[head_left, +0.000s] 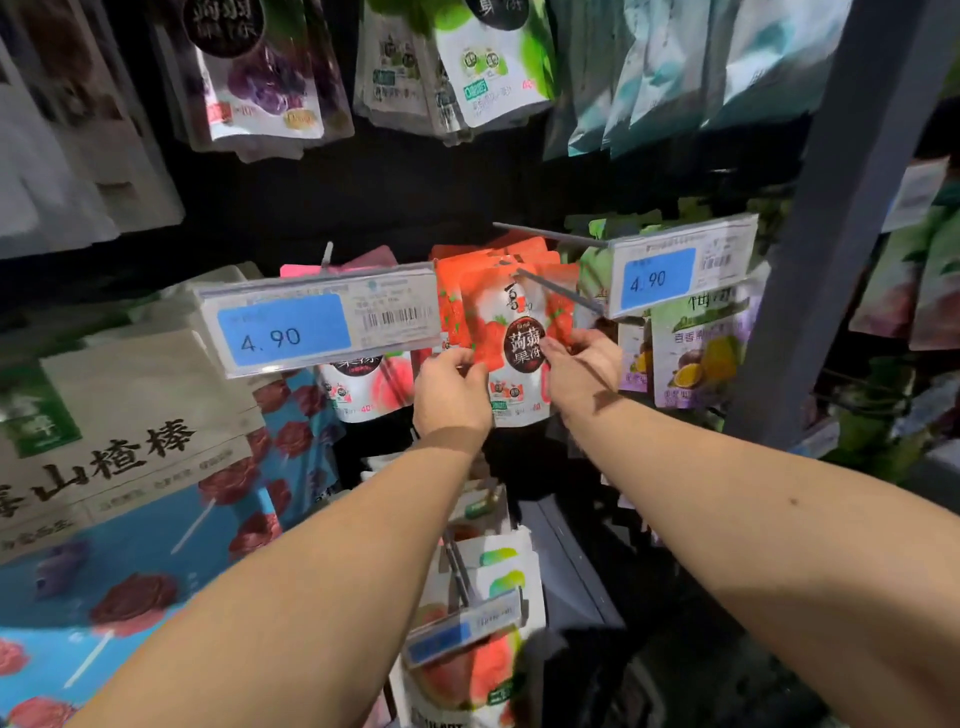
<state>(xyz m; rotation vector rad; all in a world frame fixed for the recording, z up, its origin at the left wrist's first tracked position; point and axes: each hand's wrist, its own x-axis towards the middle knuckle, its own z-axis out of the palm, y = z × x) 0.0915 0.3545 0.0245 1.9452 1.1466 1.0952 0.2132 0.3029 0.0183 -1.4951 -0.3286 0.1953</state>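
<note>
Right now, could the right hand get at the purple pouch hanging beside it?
Probably yes: the purple pouch hangs just beside the right hand, nothing between, though that hand must first release the red pouch.

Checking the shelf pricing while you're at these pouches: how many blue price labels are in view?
3. One blue price label left of the red jelly pouch, one right of it, one blurred below. More may be hidden.

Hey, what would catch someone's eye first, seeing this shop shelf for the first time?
Most likely the red pouch at the centre, up at a peg, gripped at its side edges by the left hand and the right hand. Next come the blue 4.90 tags: the left price label beside it and the right price label above right.
</note>
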